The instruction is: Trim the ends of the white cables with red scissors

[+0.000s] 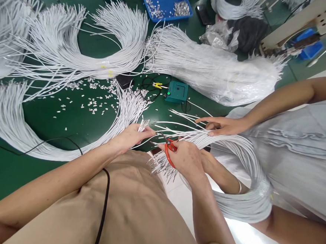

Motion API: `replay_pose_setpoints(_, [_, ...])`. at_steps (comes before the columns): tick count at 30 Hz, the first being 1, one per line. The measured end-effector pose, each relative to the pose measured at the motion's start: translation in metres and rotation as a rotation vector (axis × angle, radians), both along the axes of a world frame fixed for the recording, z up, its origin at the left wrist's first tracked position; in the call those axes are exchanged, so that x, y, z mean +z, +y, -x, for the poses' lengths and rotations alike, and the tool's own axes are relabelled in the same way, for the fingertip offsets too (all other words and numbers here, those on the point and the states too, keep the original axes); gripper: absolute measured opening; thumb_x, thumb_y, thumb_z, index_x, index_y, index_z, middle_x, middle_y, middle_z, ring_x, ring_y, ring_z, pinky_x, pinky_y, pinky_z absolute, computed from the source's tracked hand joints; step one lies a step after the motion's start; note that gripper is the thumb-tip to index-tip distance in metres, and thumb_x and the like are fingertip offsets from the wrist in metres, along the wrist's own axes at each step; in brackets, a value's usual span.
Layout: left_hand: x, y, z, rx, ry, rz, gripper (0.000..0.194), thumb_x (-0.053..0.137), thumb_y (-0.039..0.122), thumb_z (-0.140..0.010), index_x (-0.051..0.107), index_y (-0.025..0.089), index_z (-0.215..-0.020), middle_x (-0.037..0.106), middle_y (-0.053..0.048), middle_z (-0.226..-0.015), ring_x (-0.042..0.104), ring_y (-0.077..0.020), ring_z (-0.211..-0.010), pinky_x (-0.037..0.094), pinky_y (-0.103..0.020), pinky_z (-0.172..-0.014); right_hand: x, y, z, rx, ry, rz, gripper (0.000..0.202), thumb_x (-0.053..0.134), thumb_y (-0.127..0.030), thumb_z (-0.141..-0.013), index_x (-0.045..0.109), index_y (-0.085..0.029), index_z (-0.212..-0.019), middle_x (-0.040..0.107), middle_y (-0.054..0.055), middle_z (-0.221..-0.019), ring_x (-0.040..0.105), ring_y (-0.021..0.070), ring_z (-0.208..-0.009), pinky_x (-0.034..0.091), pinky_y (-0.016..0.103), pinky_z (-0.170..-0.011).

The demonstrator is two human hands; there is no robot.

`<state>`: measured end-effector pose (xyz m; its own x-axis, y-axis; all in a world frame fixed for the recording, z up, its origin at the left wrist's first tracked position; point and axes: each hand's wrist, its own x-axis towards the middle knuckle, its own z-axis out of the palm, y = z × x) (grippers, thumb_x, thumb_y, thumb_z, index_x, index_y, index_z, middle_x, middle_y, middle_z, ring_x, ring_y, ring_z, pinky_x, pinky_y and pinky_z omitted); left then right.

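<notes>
My left hand (135, 136) is closed, with a small bunch of white pieces (143, 125) poking up from its fingers. Its fingertips meet the end of a white wire beside the tool's tip. In my right hand (188, 157) is a pair of red-handled snips (170, 149), their dark jaws pointing at my left fingertips. Loose ends of a looped white wire bundle (250, 154) fan out around both hands. A co-worker's hand (224, 125) rests on this bundle, and the person's other arm passes beneath it.
Large white wire bundles (80, 62) cover the green table (64, 126), one wrapped in clear plastic (225, 72). White scraps (95, 104) lie scattered near a green box (176, 92). Further back are a blue tray (166, 16) of small parts and a metal machine frame (292, 25).
</notes>
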<state>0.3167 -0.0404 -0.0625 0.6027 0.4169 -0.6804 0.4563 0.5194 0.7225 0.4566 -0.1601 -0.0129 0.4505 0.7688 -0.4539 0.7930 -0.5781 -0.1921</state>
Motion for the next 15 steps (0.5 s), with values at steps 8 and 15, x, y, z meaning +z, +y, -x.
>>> replay_pose_setpoints(8, [0.001, -0.001, 0.0, -0.006, 0.002, -0.006, 0.031, 0.064, 0.044, -0.063, 0.065, 0.016, -0.075, 0.051, 0.002, -0.062, 0.03, -0.0068, -0.048, 0.021, -0.021, -0.044, -0.005, 0.004, 0.0, 0.018, 0.006, 0.016, 0.047, 0.047, -0.063, -0.074, 0.066, -0.022, -0.058, 0.059, 0.003, -0.053, 0.05, 0.0141, -0.049, 0.023, 0.025, -0.048])
replay_pose_setpoints(15, [0.001, -0.001, 0.0, -0.012, 0.028, -0.015, 0.032, 0.064, 0.045, -0.063, 0.066, 0.015, -0.076, 0.054, 0.0, -0.066, 0.034, -0.0076, -0.051, 0.023, -0.021, -0.045, -0.015, 0.003, -0.003, 0.043, -0.027, 0.03, 0.045, 0.049, -0.062, -0.073, 0.067, -0.023, -0.062, 0.059, 0.004, -0.055, 0.051, 0.0148, -0.052, 0.024, 0.025, -0.049])
